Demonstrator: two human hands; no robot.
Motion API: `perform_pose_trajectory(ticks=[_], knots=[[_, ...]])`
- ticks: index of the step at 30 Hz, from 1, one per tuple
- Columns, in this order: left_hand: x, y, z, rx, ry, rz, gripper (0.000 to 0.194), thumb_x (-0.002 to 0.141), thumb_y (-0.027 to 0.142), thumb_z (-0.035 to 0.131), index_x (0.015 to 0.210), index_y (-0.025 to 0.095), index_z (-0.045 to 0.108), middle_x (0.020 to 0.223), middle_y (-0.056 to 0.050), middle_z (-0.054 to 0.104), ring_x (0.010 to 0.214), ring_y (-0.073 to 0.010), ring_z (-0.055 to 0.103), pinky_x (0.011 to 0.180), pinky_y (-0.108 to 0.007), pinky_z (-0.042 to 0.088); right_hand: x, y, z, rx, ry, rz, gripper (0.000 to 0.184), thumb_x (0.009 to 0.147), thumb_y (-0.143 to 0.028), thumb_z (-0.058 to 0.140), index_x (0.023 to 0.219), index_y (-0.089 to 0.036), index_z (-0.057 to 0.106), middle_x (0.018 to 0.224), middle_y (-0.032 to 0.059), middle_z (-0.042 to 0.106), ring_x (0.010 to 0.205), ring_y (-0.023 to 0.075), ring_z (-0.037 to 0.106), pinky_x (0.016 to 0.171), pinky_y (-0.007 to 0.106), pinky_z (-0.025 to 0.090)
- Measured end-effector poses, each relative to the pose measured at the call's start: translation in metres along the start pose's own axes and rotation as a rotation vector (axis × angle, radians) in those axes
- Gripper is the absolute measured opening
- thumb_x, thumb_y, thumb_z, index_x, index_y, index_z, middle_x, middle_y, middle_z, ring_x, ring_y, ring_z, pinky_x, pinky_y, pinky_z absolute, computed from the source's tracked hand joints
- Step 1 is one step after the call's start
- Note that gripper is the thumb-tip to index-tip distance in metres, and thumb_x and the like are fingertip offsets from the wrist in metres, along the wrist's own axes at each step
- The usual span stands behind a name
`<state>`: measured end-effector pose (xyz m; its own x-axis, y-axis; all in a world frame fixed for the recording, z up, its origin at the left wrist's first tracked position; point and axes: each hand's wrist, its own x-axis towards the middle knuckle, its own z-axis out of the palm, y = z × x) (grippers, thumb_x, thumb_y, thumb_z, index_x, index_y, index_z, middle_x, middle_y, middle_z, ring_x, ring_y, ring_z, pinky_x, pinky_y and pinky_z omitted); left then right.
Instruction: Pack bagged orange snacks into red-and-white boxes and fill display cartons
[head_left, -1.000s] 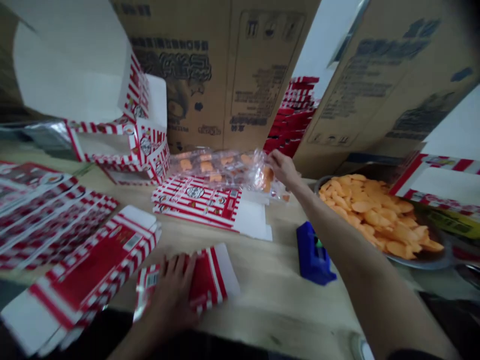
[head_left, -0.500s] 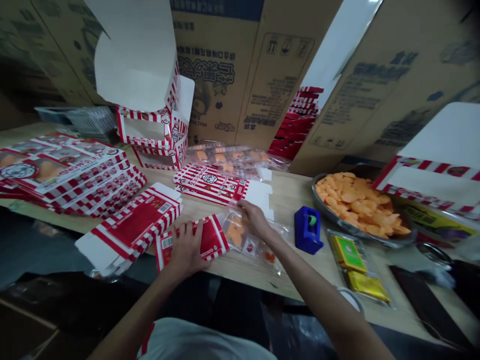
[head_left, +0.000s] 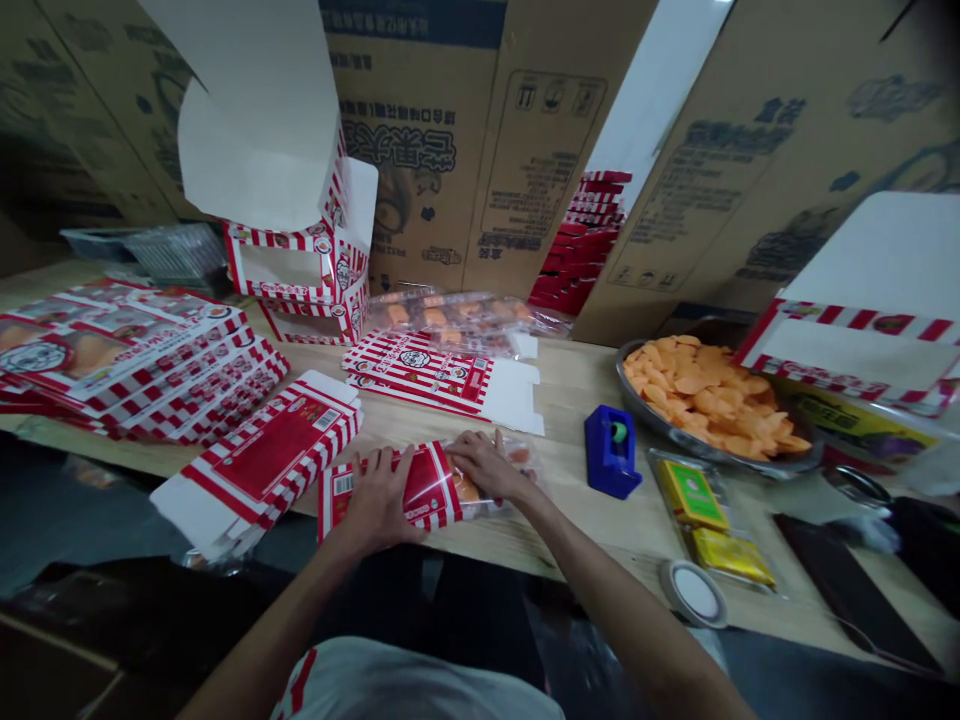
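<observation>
My left hand [head_left: 379,500] lies over a flat red-and-white striped carton [head_left: 433,480] near the table's front edge, fingers bent across its top and thumb at the near side. My right hand [head_left: 484,465] presses on a clear plastic pack [head_left: 521,455] with orange pieces in it. The pack's left end meets the carton's right end, and the fingers there partly cover how far it reaches inside. Just beyond both hands is another flat striped carton [head_left: 420,365] with a white flap. Behind that lie more clear packs [head_left: 465,315] of orange pieces.
Filled cartons [head_left: 120,340] are stacked at left, beside flattened striped cartons [head_left: 270,450]. Open cartons [head_left: 292,265] stand behind. To the right are a blue tape dispenser [head_left: 611,455], a metal bowl [head_left: 637,400] of orange pieces, wrapped packets [head_left: 694,495] and a tape roll [head_left: 694,592].
My right hand has come down from the raised plastic corner and now presses on the pack. The pack lies straighter, against the carton's right end. My left hand stays on the carton.
</observation>
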<state>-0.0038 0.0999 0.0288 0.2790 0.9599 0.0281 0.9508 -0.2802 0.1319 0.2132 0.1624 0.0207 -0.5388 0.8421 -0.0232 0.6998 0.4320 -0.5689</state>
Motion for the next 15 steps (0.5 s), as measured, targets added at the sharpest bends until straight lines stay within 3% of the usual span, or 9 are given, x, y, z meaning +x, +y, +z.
perform_pose_trajectory(ticks=[4,6,9,11,13,15], knots=[[0.002,-0.002,0.000,-0.011,-0.026,0.059,0.117,0.044,0.052,0.076,0.143,0.010,0.030,0.133,-0.024,0.043,0.122,-0.0408,0.037,0.106,-0.059,0.017,0.005,-0.006,0.007,0.143,-0.009,-0.043,0.028,0.088,-0.019,0.046,0.103,-0.029,0.068,0.112,0.0041,0.062,0.113,0.0230,0.051,0.107,0.062,-0.001],[0.002,-0.004,0.001,-0.013,-0.048,0.089,0.118,0.043,0.055,0.076,0.142,0.010,0.031,0.135,-0.024,0.041,0.123,-0.0412,0.036,0.106,-0.058,0.017,0.007,-0.003,0.009,0.294,0.063,-0.054,0.027,0.084,-0.018,0.047,0.095,-0.026,0.071,0.109,0.0038,0.066,0.108,0.0221,0.056,0.109,0.057,0.011],[0.002,-0.007,0.003,-0.013,-0.066,0.094,0.120,0.043,0.060,0.075,0.142,0.009,0.030,0.137,-0.025,0.039,0.125,-0.0425,0.034,0.106,-0.059,0.017,-0.007,0.016,0.005,0.440,0.494,0.174,0.026,0.081,-0.025,0.047,0.092,-0.019,0.070,0.106,0.0097,0.067,0.100,0.0238,0.060,0.097,0.043,0.039],[0.002,-0.007,0.004,-0.008,-0.076,0.091,0.122,0.043,0.061,0.075,0.142,0.009,0.029,0.139,-0.027,0.038,0.126,-0.0435,0.033,0.106,-0.059,0.017,-0.029,0.034,-0.002,0.403,0.729,0.402,0.033,0.081,-0.035,0.048,0.099,-0.015,0.068,0.109,0.0144,0.067,0.101,0.0269,0.060,0.088,0.039,0.045],[0.002,-0.006,0.004,0.004,-0.088,0.086,0.122,0.043,0.061,0.075,0.143,0.008,0.029,0.140,-0.027,0.036,0.127,-0.0444,0.033,0.106,-0.059,0.018,-0.053,0.046,-0.009,0.365,0.752,0.554,0.045,0.083,-0.048,0.045,0.098,-0.013,0.067,0.103,0.0161,0.069,0.099,0.0294,0.061,0.084,0.038,0.047],[0.002,-0.004,0.003,0.017,-0.098,0.079,0.120,0.043,0.060,0.074,0.142,0.008,0.030,0.141,-0.028,0.035,0.127,-0.0448,0.032,0.105,-0.059,0.019,-0.069,0.044,-0.010,0.412,0.655,0.590,0.054,0.085,-0.058,0.038,0.089,-0.013,0.068,0.092,0.0146,0.071,0.092,0.0295,0.063,0.080,0.037,0.048]])
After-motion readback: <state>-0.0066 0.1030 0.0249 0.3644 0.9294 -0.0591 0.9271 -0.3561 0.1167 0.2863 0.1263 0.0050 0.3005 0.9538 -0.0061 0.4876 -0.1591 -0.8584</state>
